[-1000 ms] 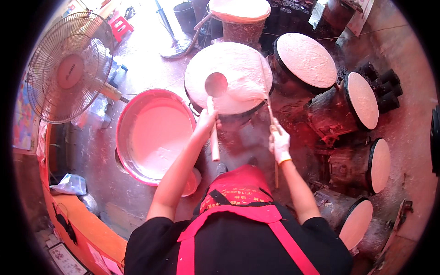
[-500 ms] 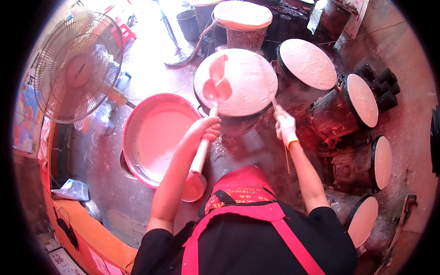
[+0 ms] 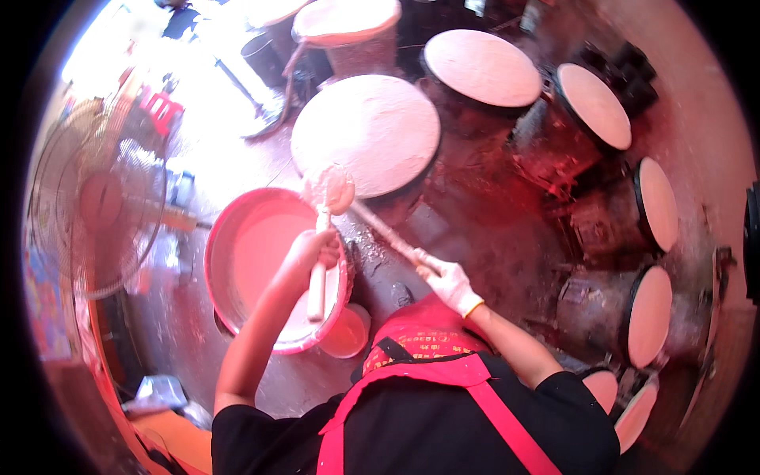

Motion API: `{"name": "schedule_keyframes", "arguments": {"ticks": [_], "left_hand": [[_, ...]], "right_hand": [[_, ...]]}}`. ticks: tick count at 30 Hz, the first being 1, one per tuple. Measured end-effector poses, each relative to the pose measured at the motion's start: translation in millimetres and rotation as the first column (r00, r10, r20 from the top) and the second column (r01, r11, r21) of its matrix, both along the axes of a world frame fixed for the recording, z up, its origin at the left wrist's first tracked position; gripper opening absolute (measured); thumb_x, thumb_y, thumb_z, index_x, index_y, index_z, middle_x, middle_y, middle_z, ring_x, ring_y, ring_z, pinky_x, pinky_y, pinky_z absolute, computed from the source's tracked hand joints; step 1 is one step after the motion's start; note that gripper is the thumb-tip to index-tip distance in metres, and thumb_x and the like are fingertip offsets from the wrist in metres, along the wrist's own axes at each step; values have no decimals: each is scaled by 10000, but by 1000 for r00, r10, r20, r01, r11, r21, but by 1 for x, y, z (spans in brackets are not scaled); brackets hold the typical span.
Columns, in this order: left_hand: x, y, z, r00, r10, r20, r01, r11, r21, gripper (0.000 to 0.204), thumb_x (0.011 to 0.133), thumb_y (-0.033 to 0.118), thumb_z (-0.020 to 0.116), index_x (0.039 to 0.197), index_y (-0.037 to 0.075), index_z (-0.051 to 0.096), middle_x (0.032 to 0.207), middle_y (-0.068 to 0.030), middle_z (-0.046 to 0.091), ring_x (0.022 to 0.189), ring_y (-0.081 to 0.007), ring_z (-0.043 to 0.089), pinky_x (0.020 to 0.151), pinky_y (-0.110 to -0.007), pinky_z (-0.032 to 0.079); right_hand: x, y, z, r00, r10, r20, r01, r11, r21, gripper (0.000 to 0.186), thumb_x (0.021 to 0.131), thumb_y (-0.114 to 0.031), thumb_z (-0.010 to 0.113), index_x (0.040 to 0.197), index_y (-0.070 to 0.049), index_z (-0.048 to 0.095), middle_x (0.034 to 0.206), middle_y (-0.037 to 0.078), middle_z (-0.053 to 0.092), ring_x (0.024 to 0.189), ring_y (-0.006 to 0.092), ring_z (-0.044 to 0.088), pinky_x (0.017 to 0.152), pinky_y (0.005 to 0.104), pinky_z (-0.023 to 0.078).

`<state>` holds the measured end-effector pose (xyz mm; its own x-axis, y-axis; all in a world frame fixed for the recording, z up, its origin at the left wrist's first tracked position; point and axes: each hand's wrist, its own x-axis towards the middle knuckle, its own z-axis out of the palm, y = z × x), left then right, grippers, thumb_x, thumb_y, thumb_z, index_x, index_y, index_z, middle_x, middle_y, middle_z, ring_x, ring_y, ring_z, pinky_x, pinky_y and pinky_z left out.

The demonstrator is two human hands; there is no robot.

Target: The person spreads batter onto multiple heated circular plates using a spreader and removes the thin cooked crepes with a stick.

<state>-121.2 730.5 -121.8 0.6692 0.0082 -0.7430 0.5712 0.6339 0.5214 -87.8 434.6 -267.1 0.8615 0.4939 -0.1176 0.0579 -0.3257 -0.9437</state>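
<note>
My left hand (image 3: pixel 310 252) is closed around the pale handle of a ladle (image 3: pixel 328 190), whose batter-smeared bowl hangs between the tub's far rim and the nearest round griddle. My right hand (image 3: pixel 447 286), in a white glove, grips a long thin stick (image 3: pixel 384 229) that slants up and left; its far end meets or overlaps the ladle's bowl. Below the left hand stands a wide pink-rimmed tub (image 3: pixel 212 261) of pale, smooth batter. The nearest griddle (image 3: pixel 366 134) is covered by a round pale sheet of batter.
More batter-covered round griddles (image 3: pixel 483 67) curve around the right side on dark, drum-like stoves (image 3: pixel 598 218). Beside the tub sits a small red container (image 3: pixel 346 332). A standing fan (image 3: pixel 99 198) is at the left, a cloth-covered drum (image 3: pixel 348 24) at the back.
The ladle has come back from over the griddle toward the tub. My right hand has swung the stick from the griddle's right edge leftward to the ladle. The whole view has shifted.
</note>
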Motion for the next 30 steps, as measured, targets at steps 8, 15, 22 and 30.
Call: {"name": "schedule_keyframes", "arguments": {"ticks": [8,15,22,30], "left_hand": [[67,-159,50,813,-573,103,573,819,30,62,954,115,502,982,87,455,669,35,386,439,-23,314,343,-165,219],[74,-301,64,718,-696,-3,545,565,-619,114,955,57,486,1029,-29,492,684,9,409,459,-29,332,343,-155,258],[97,-413,94,589,-805,-69,628,510,-588,164,980,61,412,1084,-54,464,747,-37,430,503,-67,383,368,-180,320],[132,-526,135,451,-879,-155,771,471,-429,161,954,36,475,1096,-39,481,736,-18,423,490,-44,361,361,-155,273]], "right_hand": [[32,-149,54,593,-753,-284,781,624,-26,351,864,-232,654,1136,-15,607,806,9,619,699,115,570,634,275,468],[-48,-306,102,538,-832,134,830,494,-261,284,854,-312,587,887,-36,645,747,124,650,720,232,633,673,367,474],[-103,-417,131,264,-964,-28,895,256,-365,368,832,-370,569,852,-14,660,793,217,647,796,373,634,719,457,467],[-160,-487,141,-63,-992,106,848,-110,-518,316,857,-332,569,917,-29,632,839,239,619,848,408,606,725,476,460]]}}
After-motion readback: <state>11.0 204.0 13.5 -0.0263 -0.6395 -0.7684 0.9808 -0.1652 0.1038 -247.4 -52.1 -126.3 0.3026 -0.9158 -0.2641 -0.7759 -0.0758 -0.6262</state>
